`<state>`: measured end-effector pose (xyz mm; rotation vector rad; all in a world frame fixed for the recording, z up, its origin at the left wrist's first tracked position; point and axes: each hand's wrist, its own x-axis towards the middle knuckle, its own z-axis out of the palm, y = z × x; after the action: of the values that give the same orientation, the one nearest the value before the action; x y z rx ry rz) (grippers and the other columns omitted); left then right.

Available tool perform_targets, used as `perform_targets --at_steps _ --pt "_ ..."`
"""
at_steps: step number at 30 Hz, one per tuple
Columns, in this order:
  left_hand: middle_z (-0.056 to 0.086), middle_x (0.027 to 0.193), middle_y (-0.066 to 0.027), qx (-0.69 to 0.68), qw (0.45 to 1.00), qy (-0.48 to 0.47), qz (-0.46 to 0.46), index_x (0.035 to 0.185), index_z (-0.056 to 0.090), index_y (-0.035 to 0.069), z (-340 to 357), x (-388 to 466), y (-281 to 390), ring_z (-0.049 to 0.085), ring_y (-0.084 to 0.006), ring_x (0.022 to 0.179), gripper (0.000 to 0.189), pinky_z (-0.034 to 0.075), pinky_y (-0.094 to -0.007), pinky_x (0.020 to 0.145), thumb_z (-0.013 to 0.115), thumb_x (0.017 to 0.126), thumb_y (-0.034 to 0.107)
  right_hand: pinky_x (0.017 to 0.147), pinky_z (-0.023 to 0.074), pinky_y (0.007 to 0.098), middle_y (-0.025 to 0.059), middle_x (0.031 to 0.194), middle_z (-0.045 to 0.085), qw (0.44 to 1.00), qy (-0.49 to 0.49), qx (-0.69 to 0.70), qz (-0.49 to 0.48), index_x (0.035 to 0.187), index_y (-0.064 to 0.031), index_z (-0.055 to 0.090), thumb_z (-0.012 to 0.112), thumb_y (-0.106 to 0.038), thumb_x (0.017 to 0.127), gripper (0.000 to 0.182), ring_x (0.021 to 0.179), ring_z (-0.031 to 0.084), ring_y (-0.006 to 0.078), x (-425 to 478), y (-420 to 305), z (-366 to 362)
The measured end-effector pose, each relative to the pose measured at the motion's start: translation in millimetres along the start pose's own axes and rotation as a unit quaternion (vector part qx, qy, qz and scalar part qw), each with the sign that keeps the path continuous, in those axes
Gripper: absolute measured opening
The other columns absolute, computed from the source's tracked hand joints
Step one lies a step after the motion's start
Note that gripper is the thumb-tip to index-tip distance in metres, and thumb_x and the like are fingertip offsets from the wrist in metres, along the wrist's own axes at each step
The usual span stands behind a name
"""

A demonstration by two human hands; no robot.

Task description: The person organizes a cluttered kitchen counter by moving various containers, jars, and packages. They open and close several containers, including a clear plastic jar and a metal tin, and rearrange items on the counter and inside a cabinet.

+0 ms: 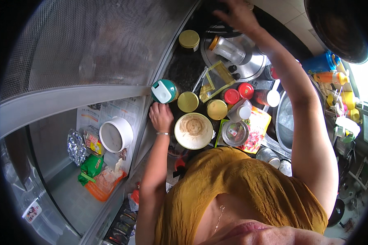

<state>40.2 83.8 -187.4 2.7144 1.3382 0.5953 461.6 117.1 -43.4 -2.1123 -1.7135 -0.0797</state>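
My left hand (161, 116) rests at the counter's left edge, touching or just beside a green-lidded jar with a white flip cap (163, 91); whether it grips the jar cannot be told. At the top, my right hand (236, 15) reaches over the dark far end of the counter, fingers spread, partly cut off by the picture's rim. Below it a clear jar with an orange lid (228, 49) lies on its side on a round metal lid or tray (257, 65). A stained white bowl (193, 131) stands near my body, with yellow-lidded jars (187, 102) beyond it.
Red-lidded jars (231, 96), a white-capped bottle (243, 112), a round clear container (235, 133) and a colourful food pouch (255, 130) crowd the counter. At left, an open cabinet holds a white round container (116, 134), foil (76, 147) and bags. A dark pan (334, 27) hangs upper right.
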Motion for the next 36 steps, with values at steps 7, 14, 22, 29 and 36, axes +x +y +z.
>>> perform_targets --at_steps 7,14,22,29,36 --pt "0.055 0.095 -0.0104 0.002 1.000 -0.003 0.000 0.093 0.055 0.009 -0.5 1.2 -0.6 0.053 -0.0326 0.085 0.015 0.043 -0.0450 0.073 0.059 0.084 0.020 0.097 0.0451 0.0402 0.0170 0.131 0.048 0.987 -0.150 -0.014 -0.057 0.137 -0.0120 0.041 0.075 -0.041 0.072 0.078 0.118 0.050 0.0327 -12.0 -70.0 51.7" --pt "0.057 0.099 -0.0079 -0.008 1.000 -0.004 -0.009 0.097 0.055 0.010 -3.5 -0.8 -0.5 0.054 -0.0305 0.089 0.016 0.044 -0.0432 0.075 0.058 0.084 0.019 0.098 0.0428 0.0354 0.0172 0.124 0.054 0.890 -0.183 0.413 0.066 0.138 -0.0037 0.041 0.070 -0.037 0.075 0.077 0.113 0.053 0.0265 -7.2 -44.6 26.5" --pt "0.057 0.099 -0.0079 0.004 1.000 0.006 -0.001 0.098 0.056 0.011 -1.7 -0.1 -1.6 0.055 -0.0300 0.090 0.017 0.044 -0.0425 0.075 0.059 0.084 0.019 0.100 0.0416 0.0348 0.0180 0.125 0.055 0.869 -0.245 0.429 0.020 0.134 -0.0018 0.044 0.074 -0.034 0.072 0.076 0.114 0.055 0.0270 -33.7 -71.0 -2.9" --pt "0.056 0.099 -0.0083 -0.004 1.000 0.012 0.011 0.098 0.057 0.011 3.3 2.1 -1.7 0.055 -0.0310 0.089 0.017 0.044 -0.0426 0.073 0.060 0.083 0.019 0.095 0.0459 0.0402 0.0206 0.120 0.055 0.964 -0.234 0.074 -0.098 0.133 -0.0058 0.043 0.076 -0.032 0.070 0.076 0.112 0.054 0.0349 -74.6 -125.3 45.5" --pt "0.057 0.098 -0.0076 -0.012 1.000 0.017 0.007 0.099 0.057 0.012 0.0 2.2 0.5 0.055 -0.0304 0.088 0.018 0.044 -0.0425 0.073 0.059 0.084 0.020 0.098 0.0438 0.0402 0.0183 0.126 0.053 0.994 -0.102 -0.027 -0.027 0.136 -0.0096 0.042 0.073 -0.046 0.073 0.079 0.118 0.051 0.0344 -57.3 -69.5 24.1"
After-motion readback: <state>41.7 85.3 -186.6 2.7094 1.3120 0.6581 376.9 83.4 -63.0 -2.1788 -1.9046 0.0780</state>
